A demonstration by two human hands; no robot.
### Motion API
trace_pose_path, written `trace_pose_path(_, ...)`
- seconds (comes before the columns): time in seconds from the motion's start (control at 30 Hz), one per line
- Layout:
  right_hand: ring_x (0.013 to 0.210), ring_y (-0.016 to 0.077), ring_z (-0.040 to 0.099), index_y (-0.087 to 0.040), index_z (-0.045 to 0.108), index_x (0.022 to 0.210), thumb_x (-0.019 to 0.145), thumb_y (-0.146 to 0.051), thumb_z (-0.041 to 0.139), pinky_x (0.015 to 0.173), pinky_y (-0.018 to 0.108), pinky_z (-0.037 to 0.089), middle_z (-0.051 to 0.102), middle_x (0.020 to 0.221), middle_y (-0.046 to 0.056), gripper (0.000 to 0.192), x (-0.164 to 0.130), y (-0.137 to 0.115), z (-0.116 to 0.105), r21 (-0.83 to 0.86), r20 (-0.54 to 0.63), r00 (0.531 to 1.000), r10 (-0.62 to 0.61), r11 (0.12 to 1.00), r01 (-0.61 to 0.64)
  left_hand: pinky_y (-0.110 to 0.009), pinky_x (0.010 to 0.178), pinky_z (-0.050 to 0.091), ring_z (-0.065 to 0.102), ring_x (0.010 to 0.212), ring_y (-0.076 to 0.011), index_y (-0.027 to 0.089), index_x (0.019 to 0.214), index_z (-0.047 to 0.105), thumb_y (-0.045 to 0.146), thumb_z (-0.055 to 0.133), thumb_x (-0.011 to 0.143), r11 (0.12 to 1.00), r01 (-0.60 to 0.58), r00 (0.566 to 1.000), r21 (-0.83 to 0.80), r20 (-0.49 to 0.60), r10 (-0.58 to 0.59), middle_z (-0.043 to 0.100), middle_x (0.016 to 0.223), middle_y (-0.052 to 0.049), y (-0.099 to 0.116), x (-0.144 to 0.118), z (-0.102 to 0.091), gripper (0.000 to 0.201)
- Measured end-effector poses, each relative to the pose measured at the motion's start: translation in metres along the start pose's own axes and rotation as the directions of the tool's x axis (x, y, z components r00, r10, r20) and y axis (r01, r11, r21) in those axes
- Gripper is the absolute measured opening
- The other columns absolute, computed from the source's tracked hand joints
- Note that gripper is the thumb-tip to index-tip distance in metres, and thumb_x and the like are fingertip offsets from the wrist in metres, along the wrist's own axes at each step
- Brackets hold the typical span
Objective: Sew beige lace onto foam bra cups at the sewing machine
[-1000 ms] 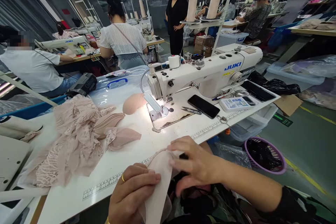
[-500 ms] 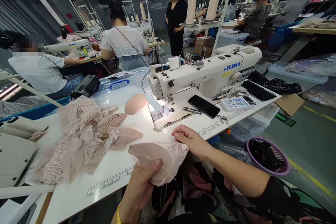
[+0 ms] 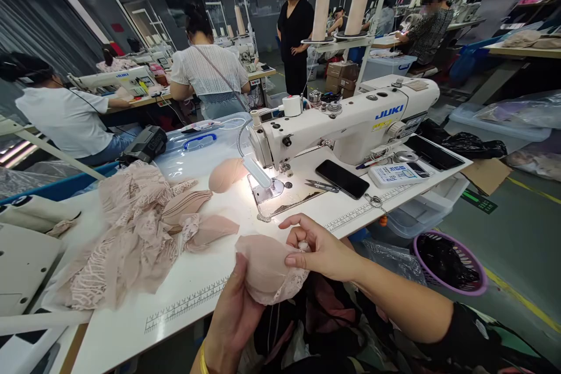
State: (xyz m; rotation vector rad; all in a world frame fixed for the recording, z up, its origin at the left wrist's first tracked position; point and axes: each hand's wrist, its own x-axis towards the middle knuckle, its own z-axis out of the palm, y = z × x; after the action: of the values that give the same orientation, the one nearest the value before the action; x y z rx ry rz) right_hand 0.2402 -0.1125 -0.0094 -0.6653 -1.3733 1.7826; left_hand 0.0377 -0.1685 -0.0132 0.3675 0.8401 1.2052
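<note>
Between my hands, over the front edge of the table, is a beige bra cup (image 3: 265, 263) with lace along its lower and right side. My left hand (image 3: 236, 310) grips its left edge, thumb on the front and fingers behind. My right hand (image 3: 322, 248) pinches the lace at the right end, with the thumb on the cup's face. A pile of beige lace fabric (image 3: 131, 234) lies on the left of the table, beside stacked cup pieces (image 3: 186, 207) and a lace-trimmed cup piece (image 3: 214, 231). One more cup (image 3: 227, 175) rests near the sewing machine (image 3: 346, 117).
Thread snips (image 3: 322, 186), a black phone (image 3: 342, 179) and a white box (image 3: 391, 175) lie right of the needle area. A purple basket (image 3: 482, 280) stands on the floor at right. Several people work beyond; one person in black (image 3: 294, 35) stands.
The cup has turned, its face now more towards me. My right thumb has come over onto the cup and the right fingers have curled in around the lace.
</note>
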Motion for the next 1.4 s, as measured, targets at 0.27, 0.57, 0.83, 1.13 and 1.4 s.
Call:
trace_pose_path(0.27,0.081,0.0133,0.054,-0.024,0.056,0.124,0.088,-0.034,0.077,0.073,0.028,0.045,0.058,0.096,0.0,0.043,0.0,0.0,-0.004,-0.255,-0.1,0.988,-0.114,0.963,0.085,-0.049,0.109,0.053,0.068,0.12,-0.0326,0.024,0.139,0.063,0.025,0.081,0.085,0.999,-0.038,0.999,0.0,0.035,0.038,0.076,0.123,-0.01,0.001,-0.003,0.014,0.056)
trace_pose_path(0.57,0.091,0.0211,0.057,-0.022,0.066,0.097,0.094,-0.015,0.063,0.084,0.038,0.045,0.06,0.094,0.005,0.008,-0.013,-0.027,0.012,-0.725,0.007,0.85,-0.526,0.583,0.367,-0.049,0.106,0.055,0.066,0.122,-0.0357,0.023,0.142,0.06,0.026,0.085,0.081,0.989,-0.137,0.99,0.063,-0.024,0.139,0.074,0.125,-0.011,0.0,-0.005,0.021,0.066)
trace_pose_path(0.83,0.087,0.0191,0.052,-0.021,0.055,0.087,0.092,-0.012,0.056,0.078,0.034,0.041,0.056,0.088,0.002,0.01,-0.006,-0.026,0.021,-0.677,0.006,0.859,-0.512,0.63,0.38,-0.045,0.099,0.058,0.069,0.116,-0.0345,0.019,0.136,0.065,0.029,0.09,0.074,0.97,-0.204,0.977,0.135,-0.032,0.21,0.077,0.116,-0.012,-0.004,-0.008,0.02,0.068)
trace_pose_path(1.13,0.071,0.0151,0.039,-0.022,0.045,0.083,0.097,-0.029,0.051,0.065,0.029,0.036,0.042,0.078,-0.003,0.017,-0.007,-0.014,0.019,-0.374,-0.143,0.947,-0.289,0.901,0.218,-0.041,0.096,0.059,0.069,0.114,-0.0327,0.021,0.137,0.064,0.031,0.09,0.073,0.964,-0.239,0.964,0.114,-0.091,0.25,0.076,0.116,-0.011,-0.007,-0.009,0.019,0.07)
trace_pose_path(1.4,0.088,0.0185,0.051,-0.021,0.059,0.106,0.098,-0.033,0.062,0.078,0.032,0.043,0.053,0.098,0.003,0.015,-0.012,-0.024,0.016,-0.553,-0.064,0.891,-0.448,0.76,0.342,-0.042,0.098,0.058,0.07,0.112,-0.0317,0.022,0.136,0.065,0.029,0.089,0.075,0.963,-0.252,0.961,0.097,-0.091,0.26,0.076,0.116,-0.011,-0.008,-0.007,0.018,0.067)
